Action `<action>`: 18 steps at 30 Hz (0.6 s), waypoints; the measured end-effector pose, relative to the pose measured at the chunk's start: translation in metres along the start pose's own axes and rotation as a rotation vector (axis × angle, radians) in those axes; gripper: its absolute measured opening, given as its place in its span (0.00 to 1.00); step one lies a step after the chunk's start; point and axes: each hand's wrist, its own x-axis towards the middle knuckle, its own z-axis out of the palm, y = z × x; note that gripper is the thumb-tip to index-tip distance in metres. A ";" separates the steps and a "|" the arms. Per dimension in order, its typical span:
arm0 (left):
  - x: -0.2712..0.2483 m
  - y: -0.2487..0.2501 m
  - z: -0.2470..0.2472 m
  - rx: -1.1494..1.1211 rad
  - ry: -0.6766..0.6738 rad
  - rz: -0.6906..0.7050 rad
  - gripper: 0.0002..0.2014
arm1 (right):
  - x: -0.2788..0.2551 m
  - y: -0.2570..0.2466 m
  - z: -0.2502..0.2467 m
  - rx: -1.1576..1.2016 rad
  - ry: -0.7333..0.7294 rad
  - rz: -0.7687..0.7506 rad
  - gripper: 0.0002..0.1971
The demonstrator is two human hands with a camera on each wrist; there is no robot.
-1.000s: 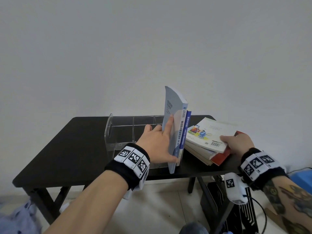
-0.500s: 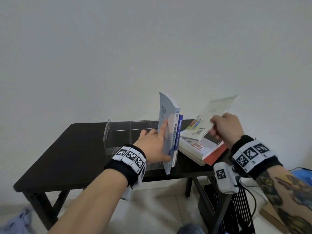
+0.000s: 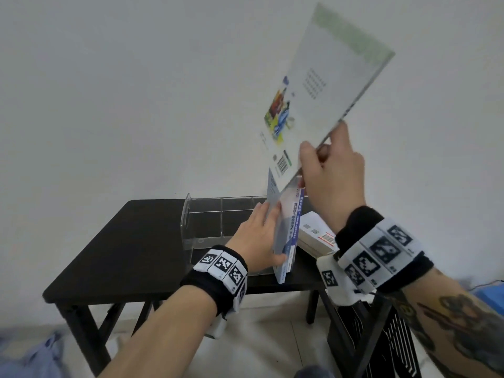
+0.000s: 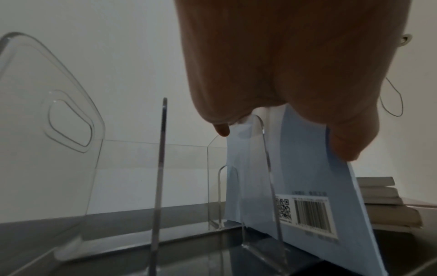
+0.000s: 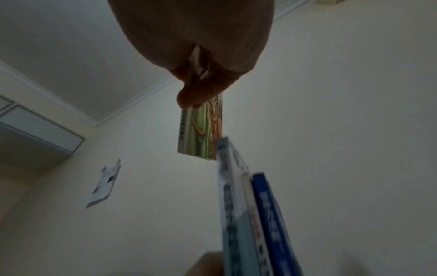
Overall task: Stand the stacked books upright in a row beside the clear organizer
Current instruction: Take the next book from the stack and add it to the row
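Note:
Two books stand upright just right of the clear organizer [image 3: 207, 222] [image 4: 59, 130]: a light blue book [image 3: 282, 236] [image 4: 307, 186] [image 5: 234, 205] and a dark blue one [image 3: 296, 222] [image 5: 272, 214]. My left hand [image 3: 259, 236] [image 4: 283, 65] presses flat on the light blue cover, thumb at its near edge. My right hand [image 3: 327, 173] [image 5: 201, 74] grips a thin white book [image 3: 321, 85] [image 5: 203, 130] by its lower corner, raised high above the upright pair and tilted steeply. The remaining stack [image 3: 316, 236] [image 4: 387, 205] lies flat to the right, partly hidden by my right wrist.
Everything rests on a small black table [image 3: 122, 241] against a plain wall. A black ribbed unit [image 3: 395, 345] stands under its right end, with a blue box [image 3: 493, 296] beyond. Blue cloth [image 3: 30, 358] lies on the floor at left.
My right hand has lifted the white book off the stack and swung it up to a steep tilt over the upright books. The left hand has stayed on the light blue book.

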 end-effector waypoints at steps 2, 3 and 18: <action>-0.004 -0.001 0.005 -0.019 0.030 -0.012 0.55 | -0.010 0.007 0.012 -0.062 -0.115 0.021 0.15; -0.005 -0.002 0.007 -0.061 0.042 -0.015 0.55 | -0.016 0.012 0.018 -0.121 -0.183 0.022 0.18; -0.006 -0.013 0.007 -0.139 0.178 -0.061 0.53 | -0.087 0.062 0.066 -0.832 -0.554 -0.092 0.25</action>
